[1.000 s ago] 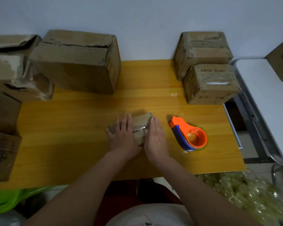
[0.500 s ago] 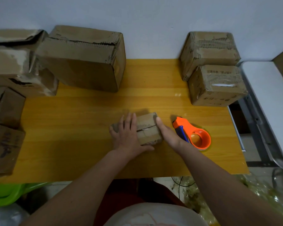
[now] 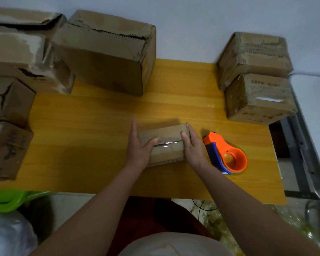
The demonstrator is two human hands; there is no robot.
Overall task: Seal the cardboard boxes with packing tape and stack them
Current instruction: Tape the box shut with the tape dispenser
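Note:
A small cardboard box (image 3: 165,145) lies in the middle of the yellow wooden table (image 3: 100,126), with a strip of clear tape across its top seam. My left hand (image 3: 139,146) holds its left end, thumb on top. My right hand (image 3: 193,146) holds its right end, thumb pressing the tape. An orange and blue tape dispenser (image 3: 227,154) lies on the table just right of my right hand.
Two taped boxes (image 3: 255,58) (image 3: 259,100) stand at the back right. A large worn box (image 3: 107,54) sits at the back centre, with several more boxes (image 3: 17,56) along the left edge. A grey table (image 3: 314,108) adjoins on the right.
The small box has been turned so its long side faces me. My hands moved from its top to its two ends. The camera has moved closer.

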